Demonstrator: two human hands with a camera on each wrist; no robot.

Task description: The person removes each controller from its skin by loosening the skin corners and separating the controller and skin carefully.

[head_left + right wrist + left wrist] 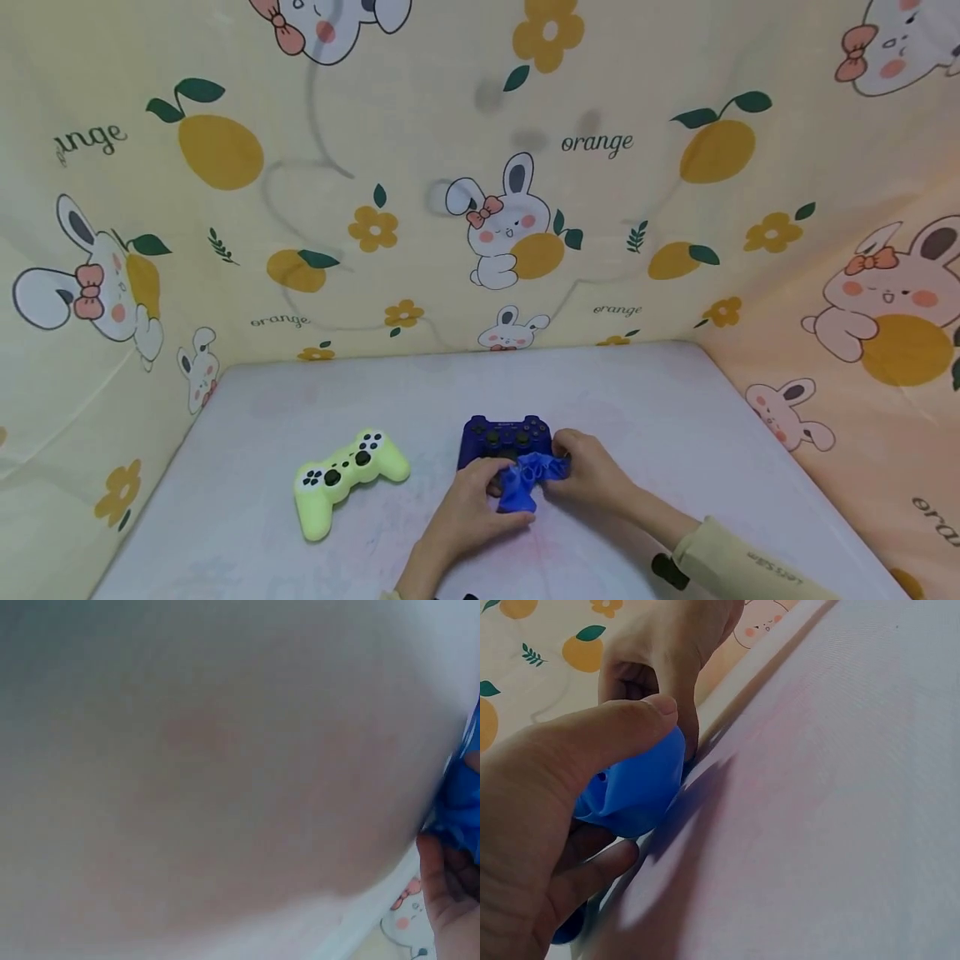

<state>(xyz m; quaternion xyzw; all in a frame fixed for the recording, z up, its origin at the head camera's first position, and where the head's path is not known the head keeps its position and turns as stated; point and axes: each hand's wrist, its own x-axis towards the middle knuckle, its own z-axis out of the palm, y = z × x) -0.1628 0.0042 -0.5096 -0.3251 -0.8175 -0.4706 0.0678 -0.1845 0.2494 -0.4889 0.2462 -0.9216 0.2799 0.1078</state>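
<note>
A bright blue, soft, rubbery cover (528, 479) is bunched up between my two hands, over the near part of a dark blue game controller (504, 435). With thumb and fingers my left hand (474, 508) grips the cover's left side; in the left wrist view the thumb lies across the smooth blue sheet (641, 784). On the other side my right hand (592, 471) pinches the cover's right end beside the controller's right grip. Only a sliver of the blue cover (457, 802) and part of that hand show in the right wrist view. The controller's near part is hidden.
To the left, a pale yellow-green game controller (348, 475) with black sticks and buttons lies tilted on the white table (337, 383). Cloth walls (420, 108) printed with rabbits and oranges enclose the back and sides. A small black object (670, 572) sits under the right sleeve.
</note>
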